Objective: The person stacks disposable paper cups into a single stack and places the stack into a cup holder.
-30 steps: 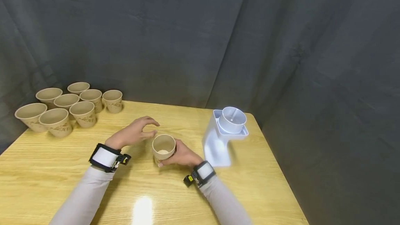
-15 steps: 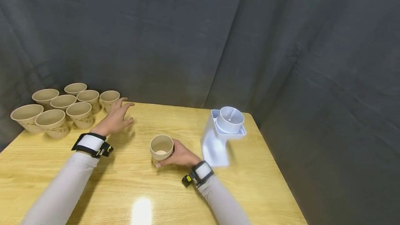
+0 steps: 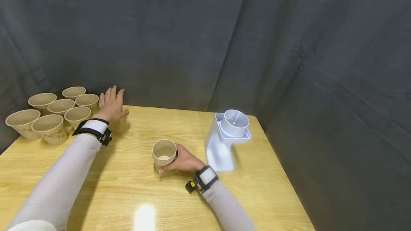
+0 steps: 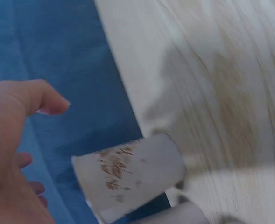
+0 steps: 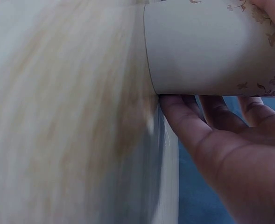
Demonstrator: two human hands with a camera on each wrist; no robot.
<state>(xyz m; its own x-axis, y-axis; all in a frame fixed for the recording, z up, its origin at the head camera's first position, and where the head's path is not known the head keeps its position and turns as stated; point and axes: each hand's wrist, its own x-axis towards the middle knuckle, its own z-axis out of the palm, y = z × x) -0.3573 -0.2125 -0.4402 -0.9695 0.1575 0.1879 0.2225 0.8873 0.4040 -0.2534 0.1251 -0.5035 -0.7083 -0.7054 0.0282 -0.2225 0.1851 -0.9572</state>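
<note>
Our left hand (image 3: 112,106) is spread wide; we count seven paper cups (image 3: 52,133) to its left, plus an eighth cup (image 4: 132,175) just beside it; contact, we can't tell. Our right hand (image 3: 183,159) curls round one held cup (image 3: 164,152), between the hands; single or nested, we can't tell. Right of it: one white stand (image 3: 219,154), one round white container (image 3: 234,127) on top.

Booth with dark curtains (image 3: 167,38), wooden table (image 3: 173,206)

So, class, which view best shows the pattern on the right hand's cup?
Right wrist view: the cup is close, its brown pattern clear, though partly out of frame. Head view: pattern too small to make out. Left wrist view: that cup isn't visible.
</note>
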